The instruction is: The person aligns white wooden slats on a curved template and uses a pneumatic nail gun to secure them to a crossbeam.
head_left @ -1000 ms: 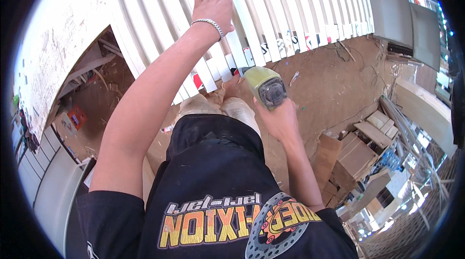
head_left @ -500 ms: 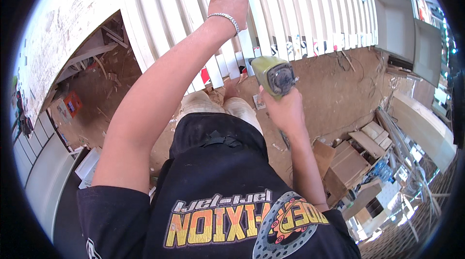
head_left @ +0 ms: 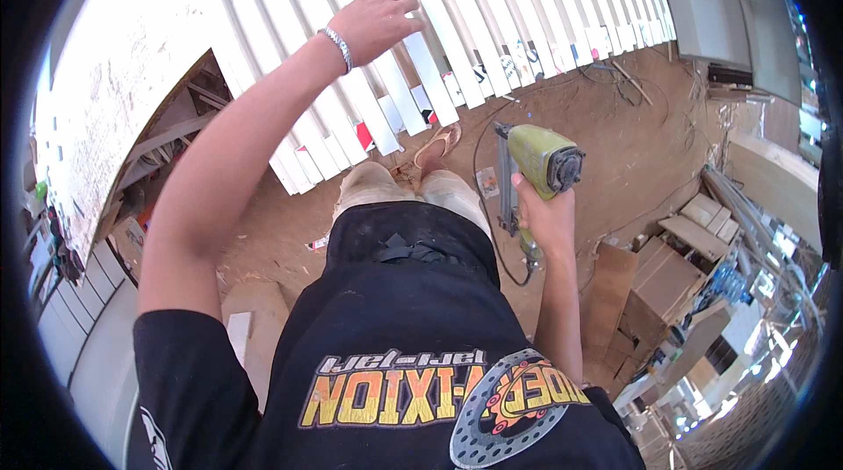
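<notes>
A row of long white slats [head_left: 479, 18] lies side by side in front of me, their near ends uneven. My left hand [head_left: 376, 24], with a silver bracelet at its wrist, is over the slats on the left. Its fingers are apart and slightly bent, holding nothing; whether they touch the slats I cannot tell. My right hand [head_left: 550, 217] is wrapped round the handle of a green pneumatic nail gun [head_left: 537, 156]. The gun is apart from the slats, right of my knees, and a dark air hose [head_left: 500, 259] runs from its handle.
A pale, marked board [head_left: 132, 66] with a curved edge stands at left. Cardboard boxes [head_left: 660, 281] and scraps crowd the lower right, beside long thin strips [head_left: 746, 224]. Grey cabinets [head_left: 702, 9] stand at the far right. Brown ground [head_left: 606, 136] shows below the slats.
My left hand has drawn back and to the left over the slats, its fingers now more bent. The nail gun has moved right, away from the slat ends, and turned so its side shows.
</notes>
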`<act>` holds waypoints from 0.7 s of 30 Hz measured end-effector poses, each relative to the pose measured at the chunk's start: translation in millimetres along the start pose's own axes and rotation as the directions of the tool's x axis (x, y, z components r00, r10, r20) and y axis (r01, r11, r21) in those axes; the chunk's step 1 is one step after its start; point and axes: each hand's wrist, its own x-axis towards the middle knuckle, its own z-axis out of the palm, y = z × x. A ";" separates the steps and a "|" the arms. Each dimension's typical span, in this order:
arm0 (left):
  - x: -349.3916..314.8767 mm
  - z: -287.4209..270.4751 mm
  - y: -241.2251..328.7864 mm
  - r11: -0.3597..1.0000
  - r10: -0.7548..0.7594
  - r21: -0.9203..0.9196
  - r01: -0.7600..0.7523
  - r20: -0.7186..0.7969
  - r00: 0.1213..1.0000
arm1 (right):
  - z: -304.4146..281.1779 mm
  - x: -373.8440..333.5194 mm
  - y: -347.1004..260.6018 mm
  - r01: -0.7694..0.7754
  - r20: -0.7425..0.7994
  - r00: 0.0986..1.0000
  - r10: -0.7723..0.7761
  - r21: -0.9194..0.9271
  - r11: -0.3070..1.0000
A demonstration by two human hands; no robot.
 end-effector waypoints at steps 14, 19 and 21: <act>31.6 -2.3 -14.6 0.979 0.142 0.109 -0.174 0.254 0.957 | -6.2 -23.9 30.4 0.109 -0.024 0.994 -0.107 0.152 0.982; 11.5 -37.0 -31.3 0.863 -0.492 0.091 0.497 0.374 0.786 | 13.4 -24.4 11.6 0.240 0.067 0.968 -0.241 0.031 0.970; -3.9 -31.4 -36.2 0.816 -0.561 0.113 0.567 0.392 0.729 | 30.1 -18.6 -1.3 0.346 0.104 0.936 -0.335 -0.120 0.930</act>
